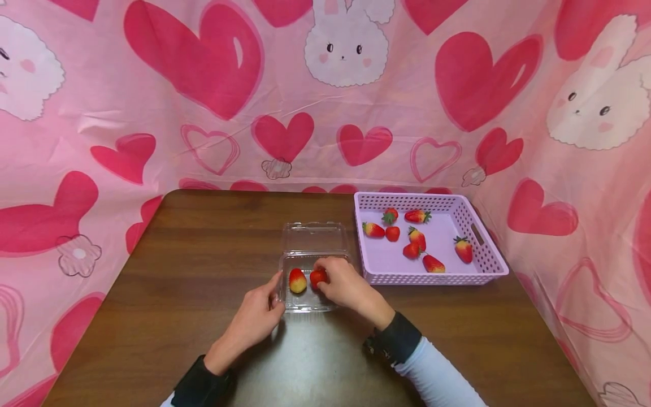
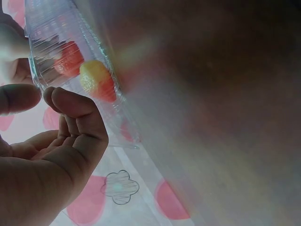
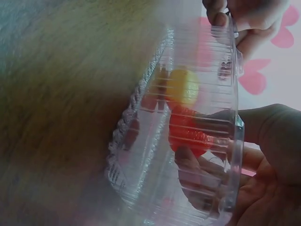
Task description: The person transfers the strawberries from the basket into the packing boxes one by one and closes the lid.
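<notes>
An open clear plastic clamshell box [image 1: 305, 307] sits on the table with its lid [image 1: 314, 237] folded back. My left hand [image 1: 256, 312] pinches the box's rim at the near left corner. Inside the box my right hand [image 1: 346, 285] holds a red strawberry [image 1: 317, 277] between thumb and fingers. Just left of it lies a red strawberry with a yellow end [image 1: 297, 281]. Through the ribbed wall in the right wrist view, the thumb and fingers show on either side of the held strawberry [image 3: 188, 132].
To the right of the box stands a lilac perforated basket [image 1: 432, 279]. Several strawberries, such as one near its right side [image 1: 463, 250], lie in it. The brown wooden table [image 1: 203, 249] reaches back to a pink curtain [image 1: 305, 102] with hearts and rabbits.
</notes>
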Motion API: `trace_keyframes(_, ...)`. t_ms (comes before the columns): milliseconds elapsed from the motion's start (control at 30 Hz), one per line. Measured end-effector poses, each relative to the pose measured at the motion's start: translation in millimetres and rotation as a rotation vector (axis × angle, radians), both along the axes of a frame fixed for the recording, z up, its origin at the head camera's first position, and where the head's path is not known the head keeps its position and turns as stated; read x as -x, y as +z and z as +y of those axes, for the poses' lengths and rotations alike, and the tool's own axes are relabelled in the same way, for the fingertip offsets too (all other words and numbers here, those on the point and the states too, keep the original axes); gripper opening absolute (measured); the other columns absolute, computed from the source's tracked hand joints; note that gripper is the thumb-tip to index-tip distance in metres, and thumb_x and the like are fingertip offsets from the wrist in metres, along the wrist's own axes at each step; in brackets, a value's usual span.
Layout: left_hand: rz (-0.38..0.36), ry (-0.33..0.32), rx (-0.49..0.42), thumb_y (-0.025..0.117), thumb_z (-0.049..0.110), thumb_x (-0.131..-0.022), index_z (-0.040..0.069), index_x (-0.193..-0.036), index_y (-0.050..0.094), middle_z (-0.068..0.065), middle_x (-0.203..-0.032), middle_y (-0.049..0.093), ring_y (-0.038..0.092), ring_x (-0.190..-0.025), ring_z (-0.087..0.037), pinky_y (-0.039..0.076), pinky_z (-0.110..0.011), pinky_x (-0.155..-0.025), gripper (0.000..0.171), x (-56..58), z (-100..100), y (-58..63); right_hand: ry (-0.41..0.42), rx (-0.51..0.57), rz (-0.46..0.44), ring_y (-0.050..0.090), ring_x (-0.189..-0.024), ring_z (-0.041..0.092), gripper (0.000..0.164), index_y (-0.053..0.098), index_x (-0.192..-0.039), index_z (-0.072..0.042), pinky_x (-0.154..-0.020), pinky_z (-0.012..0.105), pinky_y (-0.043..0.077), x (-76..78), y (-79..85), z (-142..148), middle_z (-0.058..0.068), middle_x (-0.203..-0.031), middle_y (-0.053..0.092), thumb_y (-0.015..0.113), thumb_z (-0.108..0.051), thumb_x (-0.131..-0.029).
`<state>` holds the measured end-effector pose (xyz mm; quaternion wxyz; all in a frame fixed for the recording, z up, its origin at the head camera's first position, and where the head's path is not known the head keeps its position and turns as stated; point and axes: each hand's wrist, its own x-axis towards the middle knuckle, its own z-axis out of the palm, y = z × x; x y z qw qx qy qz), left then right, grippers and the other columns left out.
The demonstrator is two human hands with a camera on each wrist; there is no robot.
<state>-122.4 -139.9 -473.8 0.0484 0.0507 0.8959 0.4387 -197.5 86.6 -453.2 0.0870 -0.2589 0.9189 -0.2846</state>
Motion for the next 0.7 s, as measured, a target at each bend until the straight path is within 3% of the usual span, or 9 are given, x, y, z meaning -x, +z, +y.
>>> trace_keyframes(700, 0.028, -0.007, -0.005, 0.069, 0.002, -0.092, -0.003, -0.155, 0.048, 0.0, -0.07, 0.05, 0.046, -0.059, -0.016, 0.039, -0.027, -0.051, 0.067, -0.5, -0.3, -3.2, 0.002, -0.026, -0.041, 0.062, -0.084, 0.02, 0.03, 0.074, -0.119, -0.004, -0.078, 0.035, 0.057, 4.2, -9.9, -7.6, 0.006, -0.098, 0.071, 0.082, -0.009, -0.091)
